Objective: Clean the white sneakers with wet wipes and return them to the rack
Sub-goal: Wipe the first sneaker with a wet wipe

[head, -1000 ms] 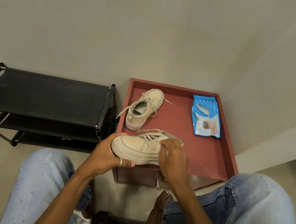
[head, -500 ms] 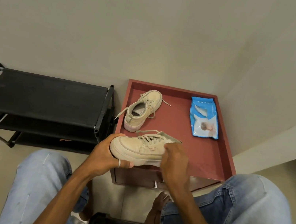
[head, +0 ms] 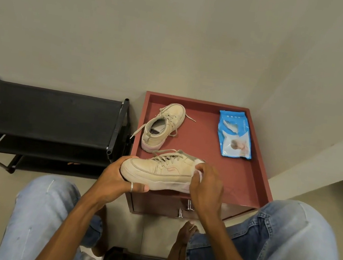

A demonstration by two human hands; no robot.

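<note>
Far left: black metal-framed shoe rack (head: 46, 111) with dark fabric shelves, standing against the wall; a small orange mark shows on a lower shelf, too dim to identify. Just right of it: low reddish-brown cabinet (head: 247, 181) whose top has a raised rim like a tray, with metal drawer handles (head: 187, 206) on its front. Inside the rim, at the back left, lies one off-white lace-up sneaker (head: 164, 126), toe toward the wall, opening up, laces loose, pinkish tint at the heel sole. The other off-white sneaker (head: 160, 170) is held in the air over the cabinet's near edge, on its side line, toe pointing left. It has a cream upper, thick pale sole, a small pink tab on the side and slack laces. Left hand (head: 114, 177) clasps the toe, ringed thumb along the sole. Right hand (head: 206, 186) is curled round a white wet wipe (head: 198, 174), pressing it on the heel end. Back right in the rim lies a flat blue wipes pack (head: 234, 137).
</note>
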